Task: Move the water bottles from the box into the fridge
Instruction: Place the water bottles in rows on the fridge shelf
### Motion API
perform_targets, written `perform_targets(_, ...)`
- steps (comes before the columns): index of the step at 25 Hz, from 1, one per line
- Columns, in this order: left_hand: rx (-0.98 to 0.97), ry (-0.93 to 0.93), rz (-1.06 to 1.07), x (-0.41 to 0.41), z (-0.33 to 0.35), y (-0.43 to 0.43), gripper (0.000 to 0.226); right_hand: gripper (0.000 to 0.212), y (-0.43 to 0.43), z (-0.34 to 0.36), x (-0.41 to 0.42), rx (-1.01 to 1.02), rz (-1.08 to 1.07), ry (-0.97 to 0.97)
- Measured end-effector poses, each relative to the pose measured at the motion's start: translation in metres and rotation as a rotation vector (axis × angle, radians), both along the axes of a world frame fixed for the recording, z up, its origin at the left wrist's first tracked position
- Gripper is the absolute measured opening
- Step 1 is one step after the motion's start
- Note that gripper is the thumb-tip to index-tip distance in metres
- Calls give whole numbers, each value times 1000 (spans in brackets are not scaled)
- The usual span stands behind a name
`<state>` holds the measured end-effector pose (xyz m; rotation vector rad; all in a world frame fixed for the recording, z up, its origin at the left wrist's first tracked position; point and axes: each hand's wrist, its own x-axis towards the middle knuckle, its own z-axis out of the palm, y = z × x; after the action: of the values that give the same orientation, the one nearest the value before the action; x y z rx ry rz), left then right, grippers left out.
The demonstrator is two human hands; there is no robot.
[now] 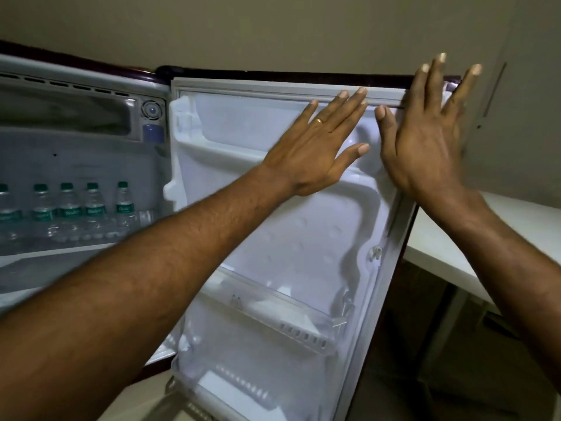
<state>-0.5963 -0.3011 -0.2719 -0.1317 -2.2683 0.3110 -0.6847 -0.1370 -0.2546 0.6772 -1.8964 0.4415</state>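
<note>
The fridge (76, 147) stands open on the left, its white inner door (273, 226) swung out toward me in the middle. Several clear water bottles (69, 211) with green caps and labels stand in a row on a shelf inside. My left hand (315, 150), a ring on one finger, is spread flat in front of the upper door panel and holds nothing. My right hand (425, 138) is spread open at the door's upper right edge, also empty. The box is out of view.
Clear door racks (291, 323) sit low on the door, with nothing in them. A white table (455, 247) stands right of the door, close to its edge. A beige wall (273, 31) runs behind the fridge, a freezer flap (66, 113) up top inside.
</note>
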Motion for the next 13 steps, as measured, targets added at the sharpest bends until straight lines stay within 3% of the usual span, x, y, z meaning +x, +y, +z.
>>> perform_targets(4, 4, -74, 88, 51, 3, -23, 66, 88, -23, -26, 44, 55, 17, -27)
perform_targets(8, 59, -197, 211, 139, -44, -87, 67, 86, -83, -97, 116, 167, 348, -45)
perform_targets(13, 151, -394, 536, 290, -120, -152, 71, 80, -184, -200, 193, 365, 748, -242)
